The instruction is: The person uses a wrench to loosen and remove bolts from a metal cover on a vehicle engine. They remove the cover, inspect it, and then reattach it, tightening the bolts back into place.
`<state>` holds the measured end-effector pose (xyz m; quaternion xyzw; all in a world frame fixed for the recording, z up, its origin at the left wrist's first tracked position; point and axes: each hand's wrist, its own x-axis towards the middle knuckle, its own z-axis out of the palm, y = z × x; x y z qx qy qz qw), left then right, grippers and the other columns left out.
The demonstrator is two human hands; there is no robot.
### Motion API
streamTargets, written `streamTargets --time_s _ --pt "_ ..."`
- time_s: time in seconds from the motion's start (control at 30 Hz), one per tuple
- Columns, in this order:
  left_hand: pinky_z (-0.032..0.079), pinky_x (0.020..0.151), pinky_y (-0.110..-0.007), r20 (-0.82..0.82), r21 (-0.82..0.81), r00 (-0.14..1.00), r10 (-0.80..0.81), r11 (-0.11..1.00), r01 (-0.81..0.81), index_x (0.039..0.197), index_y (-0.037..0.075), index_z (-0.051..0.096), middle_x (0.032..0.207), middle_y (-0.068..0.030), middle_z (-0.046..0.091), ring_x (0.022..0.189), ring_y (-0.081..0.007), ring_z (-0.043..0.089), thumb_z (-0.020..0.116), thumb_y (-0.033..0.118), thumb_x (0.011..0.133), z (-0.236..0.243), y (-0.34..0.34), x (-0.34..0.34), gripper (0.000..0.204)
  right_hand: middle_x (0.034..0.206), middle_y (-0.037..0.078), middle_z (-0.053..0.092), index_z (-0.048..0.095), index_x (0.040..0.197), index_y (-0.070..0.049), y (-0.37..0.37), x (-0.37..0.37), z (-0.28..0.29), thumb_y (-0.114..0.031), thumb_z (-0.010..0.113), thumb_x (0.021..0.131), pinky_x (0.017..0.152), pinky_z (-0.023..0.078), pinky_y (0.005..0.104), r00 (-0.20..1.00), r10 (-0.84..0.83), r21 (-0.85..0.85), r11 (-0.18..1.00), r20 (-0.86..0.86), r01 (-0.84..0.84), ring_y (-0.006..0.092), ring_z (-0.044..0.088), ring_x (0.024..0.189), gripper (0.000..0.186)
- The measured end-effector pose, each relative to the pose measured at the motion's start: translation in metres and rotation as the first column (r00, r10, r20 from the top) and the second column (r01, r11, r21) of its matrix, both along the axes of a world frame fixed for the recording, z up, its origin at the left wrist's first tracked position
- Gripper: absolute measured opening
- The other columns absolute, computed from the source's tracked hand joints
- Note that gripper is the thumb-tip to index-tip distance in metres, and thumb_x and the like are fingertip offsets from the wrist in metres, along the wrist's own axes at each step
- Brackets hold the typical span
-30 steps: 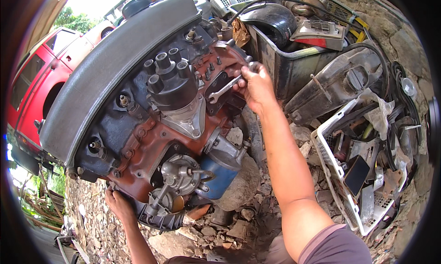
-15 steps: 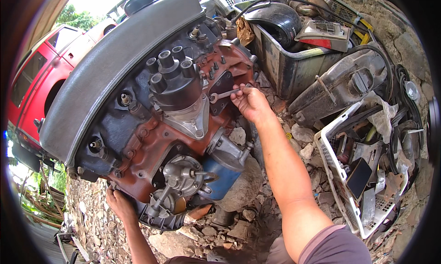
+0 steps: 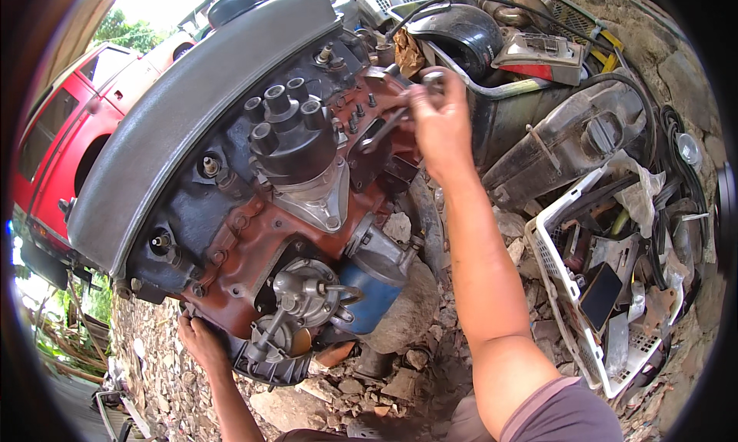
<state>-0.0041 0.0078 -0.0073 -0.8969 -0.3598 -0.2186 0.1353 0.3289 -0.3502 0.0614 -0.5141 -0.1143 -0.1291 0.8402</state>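
My right hand [image 3: 443, 123] is closed around a metal wrench [image 3: 382, 131], slightly blurred, near the right side of the engine block [image 3: 284, 225]. One wrench end points toward a dark plate beside several upright studs [image 3: 360, 113]; I cannot tell if it touches. The other end shows above my fingers. My left hand [image 3: 201, 343] grips the engine's lower left edge, its fingertips partly hidden. Between my hands are a black distributor cap [image 3: 288, 119], a metal fuel pump [image 3: 304, 292] and a blue oil filter [image 3: 369, 297]. A long grey valve cover [image 3: 200, 119] runs along the far side.
Right of the engine stand a dark bin [image 3: 530, 108] with a black helmet [image 3: 461, 38], a black plastic tank [image 3: 573, 146] and a white crate [image 3: 553, 280] of scrap parts. Stones [image 3: 330, 403] cover the ground. A red vehicle [image 3: 65, 146] stands at far left.
My right hand has moved up and away from me with the wrench, which now tilts more steeply. My left hand stays at the engine's edge.
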Motion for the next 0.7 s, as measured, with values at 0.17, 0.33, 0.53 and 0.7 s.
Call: streamTargets --time_s 0.17,0.33,0.53,0.7 --pt "0.033 0.1 -0.045 0.166 -0.094 0.986 0.004 0.996 0.012 0.116 -0.009 0.054 0.121 -0.029 0.051 0.114 -0.0415 0.045 0.036 0.013 0.09 -0.001 -0.002 0.005 0.038 0.082 0.004 0.058 0.043 0.106 -0.012 0.003 0.019 -0.033 -0.009 0.051 0.097 0.054 0.048 0.0248 0.95 0.176 0.193 0.973 -0.258 -0.128 0.0074 0.048 0.057 0.013" --pt "0.031 0.102 -0.044 0.185 -0.147 0.983 0.015 0.989 0.012 0.12 -0.008 0.052 0.122 -0.0289 0.051 0.115 -0.0406 0.045 0.036 0.019 0.09 -0.004 0.007 0.0 0.044 0.086 0.008 0.057 0.037 0.114 -0.009 0.014 0.025 -0.058 -0.005 0.049 0.095 0.052 0.049 0.028 0.879 0.346 0.462 0.871 -0.329 -0.17 0.0081 0.048 0.056 0.022" --pt "0.031 0.103 -0.043 0.265 -0.262 0.962 0.07 0.965 0.001 0.125 -0.008 0.05 0.126 -0.0287 0.049 0.118 -0.0397 0.044 0.036 0.021 0.09 0.002 -0.003 0.005 0.048 0.086 0.005 0.059 0.042 0.109 -0.012 0.019 0.023 -0.057 -0.008 0.05 0.098 0.057 0.047 0.0267 0.957 0.289 0.343 0.902 -0.029 -0.262 0.0069 0.047 0.058 0.014" --pt "0.03 0.105 -0.043 0.408 -0.41 0.9 0.152 0.911 0.032 0.127 -0.008 0.049 0.128 -0.0286 0.048 0.121 -0.0395 0.043 0.036 0.021 0.09 0.014 -0.021 0.014 0.049 0.094 0.009 0.061 0.045 0.116 -0.007 0.014 0.007 -0.022 -0.002 0.053 0.093 0.062 0.048 0.0258 0.925 0.18 -0.19 0.974 0.336 -0.12 0.0109 0.061 0.075 0.025"
